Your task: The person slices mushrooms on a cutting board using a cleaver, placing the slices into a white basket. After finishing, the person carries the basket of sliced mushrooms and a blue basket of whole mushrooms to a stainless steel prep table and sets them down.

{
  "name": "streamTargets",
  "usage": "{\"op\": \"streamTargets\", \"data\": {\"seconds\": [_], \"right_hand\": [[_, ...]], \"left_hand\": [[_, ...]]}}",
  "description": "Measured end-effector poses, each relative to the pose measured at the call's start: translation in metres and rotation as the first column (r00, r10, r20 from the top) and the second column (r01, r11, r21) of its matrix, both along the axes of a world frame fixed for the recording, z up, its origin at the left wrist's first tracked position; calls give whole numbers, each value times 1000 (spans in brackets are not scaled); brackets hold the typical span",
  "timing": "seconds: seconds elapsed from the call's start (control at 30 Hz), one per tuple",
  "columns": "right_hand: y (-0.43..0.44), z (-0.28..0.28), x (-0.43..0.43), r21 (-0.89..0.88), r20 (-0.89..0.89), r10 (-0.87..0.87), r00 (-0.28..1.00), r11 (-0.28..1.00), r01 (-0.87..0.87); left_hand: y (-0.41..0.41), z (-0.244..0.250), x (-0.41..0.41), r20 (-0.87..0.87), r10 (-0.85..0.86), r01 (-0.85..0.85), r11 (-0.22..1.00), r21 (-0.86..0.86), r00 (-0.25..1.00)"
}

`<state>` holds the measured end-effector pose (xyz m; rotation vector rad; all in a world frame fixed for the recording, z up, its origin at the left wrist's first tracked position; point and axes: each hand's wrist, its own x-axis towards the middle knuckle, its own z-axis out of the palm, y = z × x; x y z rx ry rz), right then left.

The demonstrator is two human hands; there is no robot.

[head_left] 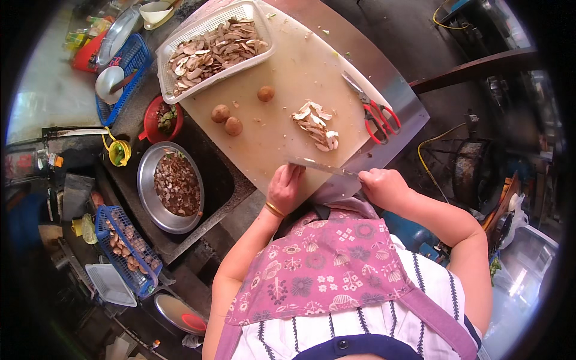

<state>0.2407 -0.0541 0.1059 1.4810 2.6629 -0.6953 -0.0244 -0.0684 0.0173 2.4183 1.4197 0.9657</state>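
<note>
My right hand (383,185) grips the handle end of a kitchen knife (326,168), its blade reaching left across the near part of a pale cutting board (252,155). Against the blade's far end rest the bunched fingers of my left hand (286,183), with a gold bangle at the wrist; whether they hold anything is hidden. Just beyond the knife lies a pile of sliced mushrooms (315,123). Farther left on the board sit whole brown mushrooms: a single one (266,93) and a touching pair (233,126). Red-handled scissors (375,112) lie at the board's right edge.
A white plastic basket (215,87) full of mushroom slices stands on the board's far left. Beside the board, a metal basin (140,189) holds chopped pieces in liquid, near a red colander (179,118). A blue basket (101,234) with whole mushrooms is at lower left.
</note>
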Motion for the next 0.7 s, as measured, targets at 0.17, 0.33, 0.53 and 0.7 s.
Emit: {"op": "streamTargets", "data": {"seconds": [0.17, 0.33, 0.53, 0.7], "right_hand": [[-6, 3, 9, 104, 115, 94, 989, 989, -106], [-4, 4, 8, 146, 170, 126, 977, 978, -152], [12, -28, -22, 6, 79, 118, 990, 993, -119], [23, -24, -15, -47, 26, 83, 996, 996, -82]], "left_hand": [[-5, -25, 3, -52, 21, -18, 998, 60, 998], [-4, -27, 5, 42, 46, -48, 998, 43, 998], [0, -17, 4, -29, 16, -15, 1000, 22, 999], [-2, -23, 4, 15, 30, -30, 999, -12, 999]]}}
